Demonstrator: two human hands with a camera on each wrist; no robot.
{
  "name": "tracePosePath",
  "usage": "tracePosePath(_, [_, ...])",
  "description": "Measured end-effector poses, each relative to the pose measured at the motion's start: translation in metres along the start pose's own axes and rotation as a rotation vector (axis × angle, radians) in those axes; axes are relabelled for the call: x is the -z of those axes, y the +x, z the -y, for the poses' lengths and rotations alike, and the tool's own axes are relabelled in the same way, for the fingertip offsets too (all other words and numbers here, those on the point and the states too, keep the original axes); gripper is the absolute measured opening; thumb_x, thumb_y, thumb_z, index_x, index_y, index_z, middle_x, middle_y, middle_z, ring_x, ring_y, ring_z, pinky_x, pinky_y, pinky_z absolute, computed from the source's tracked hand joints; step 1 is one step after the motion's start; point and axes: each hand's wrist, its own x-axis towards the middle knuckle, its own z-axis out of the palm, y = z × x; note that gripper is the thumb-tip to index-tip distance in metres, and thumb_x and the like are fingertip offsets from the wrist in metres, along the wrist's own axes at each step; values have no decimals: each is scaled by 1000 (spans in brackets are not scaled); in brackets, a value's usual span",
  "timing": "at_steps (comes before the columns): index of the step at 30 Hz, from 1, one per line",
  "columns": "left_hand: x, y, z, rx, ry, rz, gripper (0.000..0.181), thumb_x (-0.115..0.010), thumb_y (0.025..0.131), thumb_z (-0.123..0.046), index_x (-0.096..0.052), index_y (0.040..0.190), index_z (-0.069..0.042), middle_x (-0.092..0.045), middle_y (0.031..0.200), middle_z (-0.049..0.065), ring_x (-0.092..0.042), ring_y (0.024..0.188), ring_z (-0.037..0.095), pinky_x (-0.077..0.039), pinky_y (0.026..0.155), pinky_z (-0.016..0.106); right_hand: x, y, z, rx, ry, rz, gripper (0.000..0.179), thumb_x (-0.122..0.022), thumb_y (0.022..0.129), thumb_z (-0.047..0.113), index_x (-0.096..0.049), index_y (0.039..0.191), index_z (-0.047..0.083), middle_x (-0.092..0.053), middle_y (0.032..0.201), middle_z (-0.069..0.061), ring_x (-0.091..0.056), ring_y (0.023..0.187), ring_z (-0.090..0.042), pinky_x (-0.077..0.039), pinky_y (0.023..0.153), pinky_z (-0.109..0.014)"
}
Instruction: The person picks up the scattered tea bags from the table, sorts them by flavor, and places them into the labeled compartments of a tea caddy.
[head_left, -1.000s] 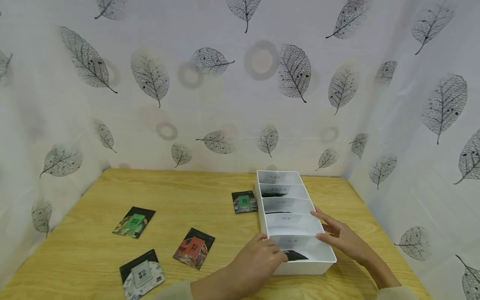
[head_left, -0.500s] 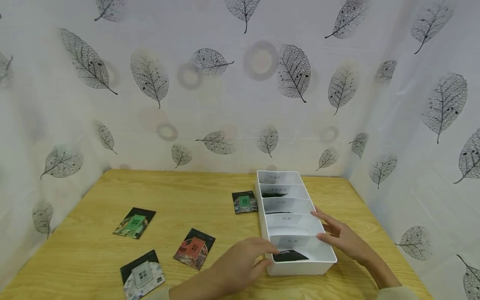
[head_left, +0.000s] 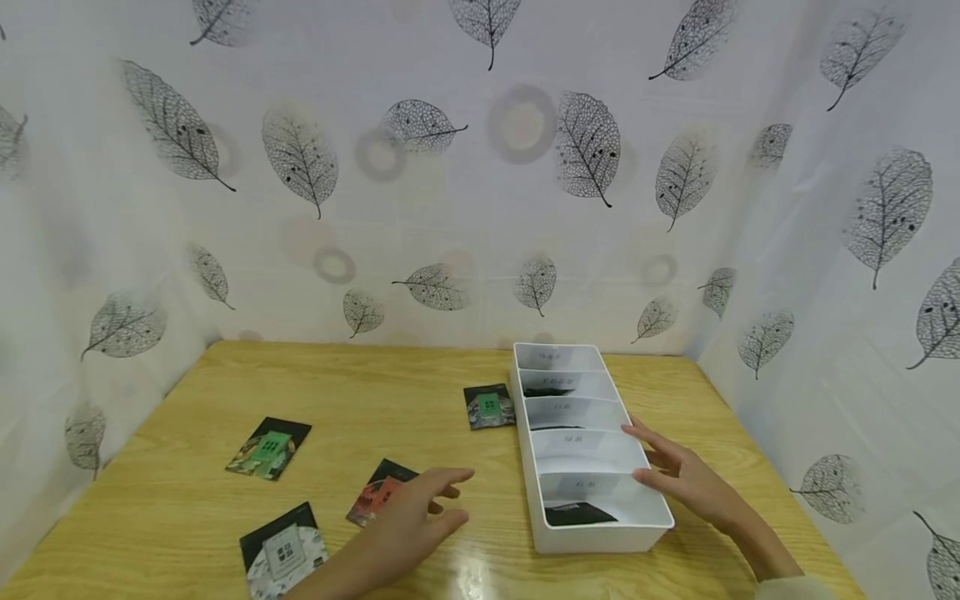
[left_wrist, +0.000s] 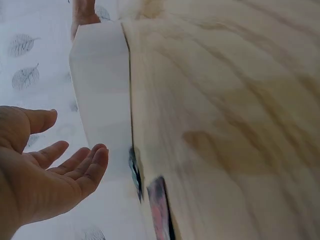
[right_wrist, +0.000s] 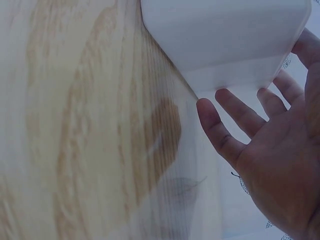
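My left hand (head_left: 411,521) is bare of any object, fingers spread and relaxed, over the table just right of a red-labelled tea packet (head_left: 367,502), which it partly hides in the head view. In the left wrist view the palm (left_wrist: 45,185) faces the side of the white divided box (left_wrist: 102,85). My right hand (head_left: 686,483) rests at the right long side of that box (head_left: 592,540), thumb and fingertips touching its rim and wall. A black packet (head_left: 577,514) lies in the nearest compartment.
On the wooden table (head_left: 360,383) lie a green packet (head_left: 268,448), a white-labelled packet (head_left: 283,550) and a dark packet with a green label (head_left: 488,406) beside the box. Dark edges of packets show in two farther compartments. A leaf-patterned curtain (head_left: 465,200) encloses the table.
My left hand has let go of the black packet in the nearest compartment and moved left, out of the box, towards the red packet. The right hand and box have stayed put.
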Motion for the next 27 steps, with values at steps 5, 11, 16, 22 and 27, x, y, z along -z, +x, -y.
tracePosePath(5, [19,-14,12,138,-64,-17,53,-68,102,-22,-52,149,-1,-56,141,21,-63,114,32,-58,84,40,0,1,0,-6,3,-3,60,-59,105,7,-36,160,7,-5,170,-23,-44,128,11,-48,98,-22])
tracePosePath(11, [31,-27,20,329,10,-156,53,-71,100,-28,-57,143,-2,-67,118,6,-64,97,20,-57,76,39,0,1,0,-17,14,6,60,-58,105,8,-35,160,5,-3,169,-25,-44,127,12,-49,97,-22])
tracePosePath(16, [35,-31,26,455,246,-219,47,-79,93,-32,-68,132,-8,-65,108,-1,-61,91,15,-55,76,41,0,1,0,-12,19,7,60,-58,105,7,-35,160,4,-3,169,-25,-44,128,12,-48,98,-22])
tracePosePath(22, [38,-31,36,467,477,-218,49,-86,85,-37,-72,120,-6,-59,110,5,-53,93,21,-50,75,43,1,1,0,-5,16,10,60,-58,105,7,-34,160,4,-3,169,-26,-42,129,11,-48,98,-22])
tracePosePath(27, [37,-26,44,434,582,-205,56,-87,82,-44,-69,119,-8,-57,111,8,-54,95,24,-51,73,45,1,2,-1,-18,4,12,60,-58,105,8,-35,161,5,-4,169,-25,-43,133,0,-49,98,-23])
